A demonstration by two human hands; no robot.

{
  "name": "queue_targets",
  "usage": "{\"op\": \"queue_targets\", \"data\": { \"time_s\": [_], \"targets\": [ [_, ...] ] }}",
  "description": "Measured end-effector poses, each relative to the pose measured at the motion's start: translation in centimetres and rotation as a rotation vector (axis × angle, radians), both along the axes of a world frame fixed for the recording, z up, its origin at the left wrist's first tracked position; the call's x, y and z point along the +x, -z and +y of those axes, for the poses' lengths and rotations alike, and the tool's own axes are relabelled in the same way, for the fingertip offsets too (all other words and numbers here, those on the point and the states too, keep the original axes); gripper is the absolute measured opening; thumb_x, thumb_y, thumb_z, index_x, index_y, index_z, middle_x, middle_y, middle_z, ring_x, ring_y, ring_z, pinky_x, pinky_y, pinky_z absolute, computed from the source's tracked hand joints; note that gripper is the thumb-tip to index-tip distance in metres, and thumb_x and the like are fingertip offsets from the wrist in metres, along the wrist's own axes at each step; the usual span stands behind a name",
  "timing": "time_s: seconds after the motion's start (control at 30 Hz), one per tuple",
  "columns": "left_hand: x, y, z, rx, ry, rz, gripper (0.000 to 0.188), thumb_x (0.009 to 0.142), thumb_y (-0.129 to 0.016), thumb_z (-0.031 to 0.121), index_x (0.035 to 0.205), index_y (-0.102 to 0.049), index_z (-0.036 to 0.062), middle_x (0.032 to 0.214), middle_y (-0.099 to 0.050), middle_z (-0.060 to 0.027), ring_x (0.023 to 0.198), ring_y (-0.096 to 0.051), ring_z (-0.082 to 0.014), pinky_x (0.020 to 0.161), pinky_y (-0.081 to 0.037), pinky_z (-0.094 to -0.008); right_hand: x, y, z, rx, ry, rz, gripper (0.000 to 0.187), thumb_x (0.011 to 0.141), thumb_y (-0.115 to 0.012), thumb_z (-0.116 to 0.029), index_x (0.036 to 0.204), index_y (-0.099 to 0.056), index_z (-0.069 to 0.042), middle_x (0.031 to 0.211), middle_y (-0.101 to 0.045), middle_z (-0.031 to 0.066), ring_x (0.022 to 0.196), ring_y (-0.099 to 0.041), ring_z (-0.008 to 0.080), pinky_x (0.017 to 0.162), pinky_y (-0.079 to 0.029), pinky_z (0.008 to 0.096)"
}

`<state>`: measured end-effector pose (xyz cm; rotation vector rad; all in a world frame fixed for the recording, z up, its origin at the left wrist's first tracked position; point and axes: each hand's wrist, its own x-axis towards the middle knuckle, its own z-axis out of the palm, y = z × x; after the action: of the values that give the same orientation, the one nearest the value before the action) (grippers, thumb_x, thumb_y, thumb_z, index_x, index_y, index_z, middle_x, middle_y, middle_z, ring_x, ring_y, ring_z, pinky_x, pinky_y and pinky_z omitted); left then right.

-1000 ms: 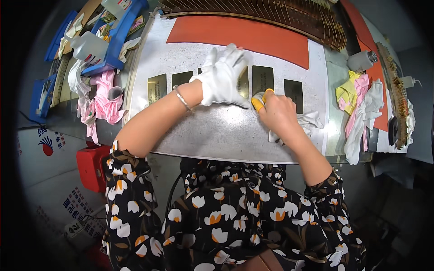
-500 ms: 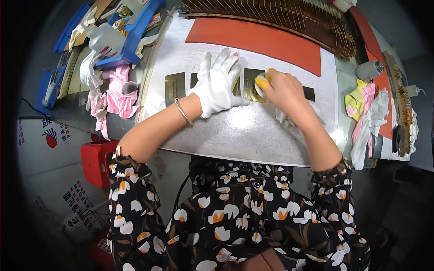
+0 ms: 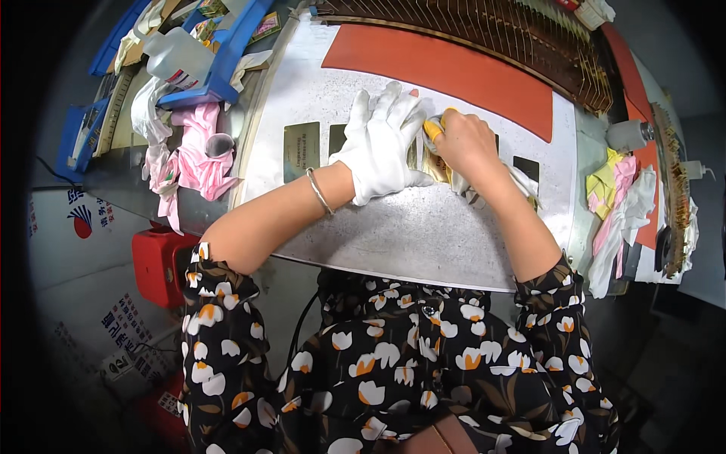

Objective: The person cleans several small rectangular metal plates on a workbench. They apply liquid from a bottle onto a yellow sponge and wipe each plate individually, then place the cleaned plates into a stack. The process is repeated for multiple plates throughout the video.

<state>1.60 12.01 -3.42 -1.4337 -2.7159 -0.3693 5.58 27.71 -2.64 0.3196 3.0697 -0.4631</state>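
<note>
Your left glove (image 3: 380,155) is white, your right finger covers (image 3: 432,130) yellow; your black shirt (image 3: 408,333) has white-and-orange flowers; the leftmost plate (image 3: 302,151) looks dull gold.

The gloved left hand (image 3: 384,147) partly covers a dark plate (image 3: 337,138), and the right hand (image 3: 470,145) hides most of the grey pad (image 3: 435,119) it pinches (its outline cannot be made out). The right wrist partly hides a white cloth (image 3: 523,184); the upper edge crops the wire rack (image 3: 484,38).
</note>
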Motion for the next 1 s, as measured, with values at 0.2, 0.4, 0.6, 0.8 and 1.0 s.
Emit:
{"op": "queue_targets", "data": {
  "time_s": [0.2, 0.4, 0.6, 0.8, 1.0],
  "targets": [
    [0.0, -0.2, 0.0, -0.004, 0.027, 0.025, 0.085, 0.067, -0.064, 0.056, 0.133, -0.04, 0.0079, 0.144, -0.027, -0.0131, 0.136, -0.015, -0.0338, 0.106, -0.011, -0.058, 1.6, 0.0, -0.6, -0.038, -0.01, 0.001, 0.019, 0.074, -0.058, -0.012, 0.077, -0.059, 0.006, 0.071, -0.061, 0.0262, 0.069, -0.063, 0.0397, 0.065, -0.05, 0.0449],
    [-0.6, -0.2, 0.1, -0.103, 0.12, 0.067, 0.087, 0.07, -0.058, 0.06, 0.131, -0.041, -0.0004, 0.143, -0.028, -0.0142, 0.137, -0.014, -0.0327, 0.107, -0.01, -0.058, 3.4, -0.7, -1.5, -0.035, -0.012, -0.002, 0.02, 0.076, -0.059, -0.014, 0.076, -0.058, 0.006, 0.07, -0.061, 0.0264, 0.069, -0.063, 0.0405, 0.063, -0.051, 0.0454],
    [-0.7, -1.2, 0.2, -0.236, 0.148, 0.082, 0.102, 0.062, -0.057, 0.07, 0.133, -0.038, -0.0011, 0.144, -0.026, -0.0166, 0.138, -0.013, -0.0318, 0.108, -0.008, -0.0551, 5.3, 0.3, -2.0, -0.045, -0.02, 0.017, 0.029, 0.08, -0.059, -0.023, 0.075, -0.057, 0.006, 0.065, -0.06, 0.0259, 0.064, -0.062, 0.0408, 0.061, -0.049, 0.0481],
    [-1.1, -1.9, 0.0, -0.137, 0.16, -0.047, 0.106, 0.057, -0.066, 0.066, 0.134, -0.036, -0.0006, 0.142, -0.027, -0.0196, 0.137, -0.014, -0.0345, 0.108, -0.011, -0.0561, 7.2, 0.2, -2.7, -0.042, -0.025, 0.022, 0.031, 0.081, -0.059, -0.025, 0.075, -0.057, 0.006, 0.063, -0.059, 0.0261, 0.063, -0.061, 0.0413, 0.061, -0.049, 0.0476],
    [-1.9, -1.0, -3.4, -0.064, 0.019, -0.003, 0.102, 0.053, -0.073, 0.059, 0.129, -0.041, -0.0005, 0.14, -0.031, -0.0196, 0.134, -0.022, -0.0333, 0.106, -0.015, -0.0573, 8.7, -1.2, -2.9, -0.108, -0.085, -0.154, 0.032, 0.082, -0.058, -0.027, 0.079, -0.058, 0.004, 0.067, -0.06, 0.0243, 0.067, -0.061, 0.0407, 0.065, -0.048, 0.047]
  ]
}}
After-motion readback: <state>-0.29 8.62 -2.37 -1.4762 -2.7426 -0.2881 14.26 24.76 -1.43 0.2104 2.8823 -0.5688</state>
